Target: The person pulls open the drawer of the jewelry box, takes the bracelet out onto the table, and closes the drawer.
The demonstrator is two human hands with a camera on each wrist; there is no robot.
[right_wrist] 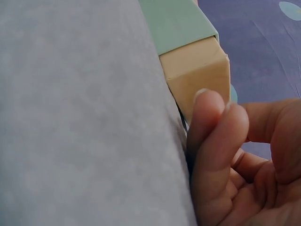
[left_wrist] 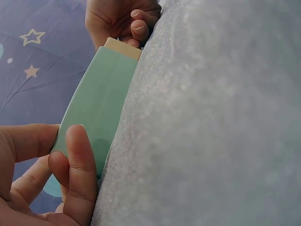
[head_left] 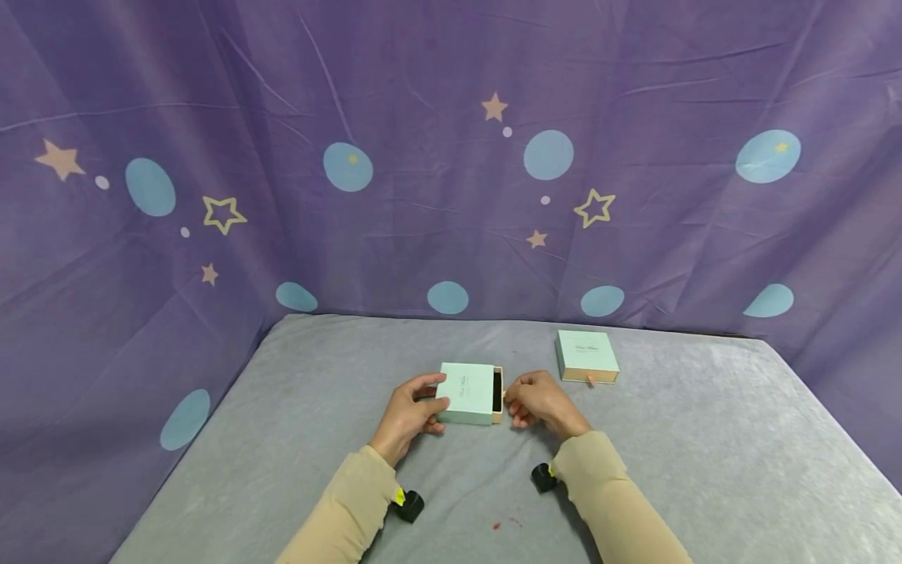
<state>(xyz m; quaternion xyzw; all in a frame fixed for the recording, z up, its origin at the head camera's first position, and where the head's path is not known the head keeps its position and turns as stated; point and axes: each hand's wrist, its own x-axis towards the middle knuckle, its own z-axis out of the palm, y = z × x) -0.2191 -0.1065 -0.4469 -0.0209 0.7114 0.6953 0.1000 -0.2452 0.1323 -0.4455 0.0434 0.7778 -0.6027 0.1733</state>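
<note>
A mint-green drawer box (head_left: 467, 389) lies on the table with its inner tray (head_left: 498, 415) slid partly out to the right, showing a dark inside. My left hand (head_left: 410, 411) grips the left end of the green sleeve, thumb on the near side of its top. In the left wrist view, fingers (left_wrist: 81, 165) lie along the sleeve's green side (left_wrist: 96, 99). At the tray's cream end (right_wrist: 200, 77) is my right hand (head_left: 541, 401), its fingers curled and pinching at the small pull tab, which they mostly hide.
A second mint-green box (head_left: 588, 354), closed, with a small orange ribbon tab (head_left: 591, 381) at its front, sits farther back on the right. Grey cloth (head_left: 282, 439) covers the table. A purple curtain (head_left: 437, 235) with stars and dots hangs behind and along the left.
</note>
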